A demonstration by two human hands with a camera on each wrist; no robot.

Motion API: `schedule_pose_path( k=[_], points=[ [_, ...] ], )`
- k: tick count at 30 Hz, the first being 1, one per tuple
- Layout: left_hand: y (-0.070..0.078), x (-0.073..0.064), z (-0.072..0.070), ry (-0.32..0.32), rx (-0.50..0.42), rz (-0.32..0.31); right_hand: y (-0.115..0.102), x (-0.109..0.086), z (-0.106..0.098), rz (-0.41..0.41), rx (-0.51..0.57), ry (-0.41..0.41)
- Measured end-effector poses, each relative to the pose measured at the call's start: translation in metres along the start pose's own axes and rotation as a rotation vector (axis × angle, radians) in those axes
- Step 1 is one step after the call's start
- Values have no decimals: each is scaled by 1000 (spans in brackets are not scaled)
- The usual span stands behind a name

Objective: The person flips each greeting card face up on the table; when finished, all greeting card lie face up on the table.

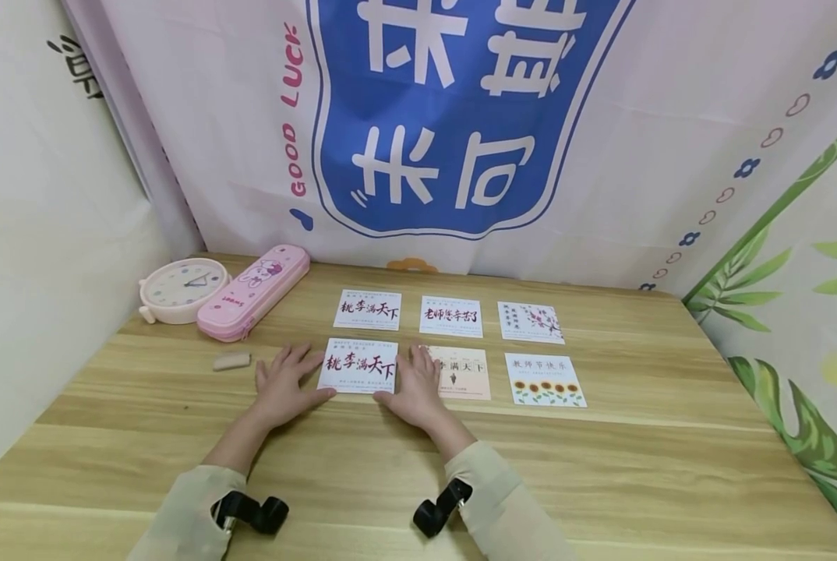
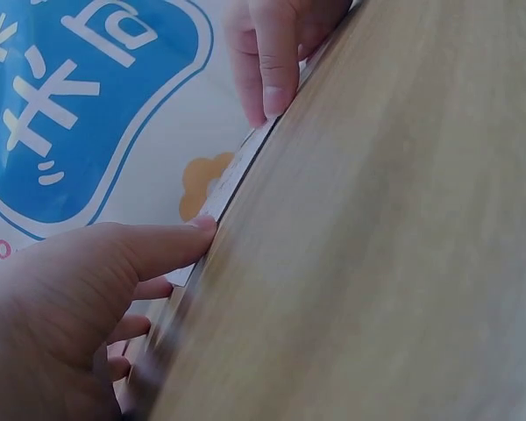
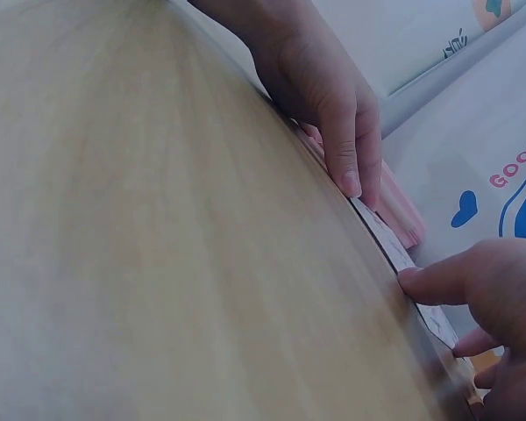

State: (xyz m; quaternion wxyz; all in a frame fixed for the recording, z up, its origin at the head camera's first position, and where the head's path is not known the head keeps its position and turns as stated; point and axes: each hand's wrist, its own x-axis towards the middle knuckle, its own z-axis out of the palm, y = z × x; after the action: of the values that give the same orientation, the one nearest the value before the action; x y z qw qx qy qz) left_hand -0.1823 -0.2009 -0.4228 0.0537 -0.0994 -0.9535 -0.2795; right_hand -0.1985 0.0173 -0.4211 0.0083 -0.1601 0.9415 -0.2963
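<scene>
A white card with red Chinese lettering [image 1: 358, 366] lies on the wooden table [image 1: 362, 467] between both hands. At its left edge, my left hand [image 1: 288, 386] rests with fingers spread, the thumb touching the near corner. Across from it, my right hand [image 1: 418, 386] touches the right edge, thumb at the near corner. That hand covers the left part of a peach card [image 1: 467, 374]. In the left wrist view, the left thumb [image 2: 180, 246] lies along the card's edge [image 2: 232, 180]. The right wrist view has the right thumb [image 3: 434, 279] against the card [image 3: 390, 241].
A sunflower card [image 1: 546, 380] lies to the right. Behind stand a row of cards: a red-lettered one [image 1: 367, 310], another [image 1: 450, 318] and a blossom one [image 1: 531, 322]. Leftward are a small beige block [image 1: 231, 361], a pink pencil case [image 1: 256, 292] and a clock [image 1: 183, 288].
</scene>
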Motion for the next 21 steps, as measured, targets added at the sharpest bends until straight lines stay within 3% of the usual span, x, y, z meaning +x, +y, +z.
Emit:
schedule_pose_path(
  k=[14,21],
  points=[
    [0,0,1,-2,3,-9,1,0,1,-12,-20,10],
    [4,2,-1,21,-25,-26,2,1,-5,-67,46,61]
  ],
)
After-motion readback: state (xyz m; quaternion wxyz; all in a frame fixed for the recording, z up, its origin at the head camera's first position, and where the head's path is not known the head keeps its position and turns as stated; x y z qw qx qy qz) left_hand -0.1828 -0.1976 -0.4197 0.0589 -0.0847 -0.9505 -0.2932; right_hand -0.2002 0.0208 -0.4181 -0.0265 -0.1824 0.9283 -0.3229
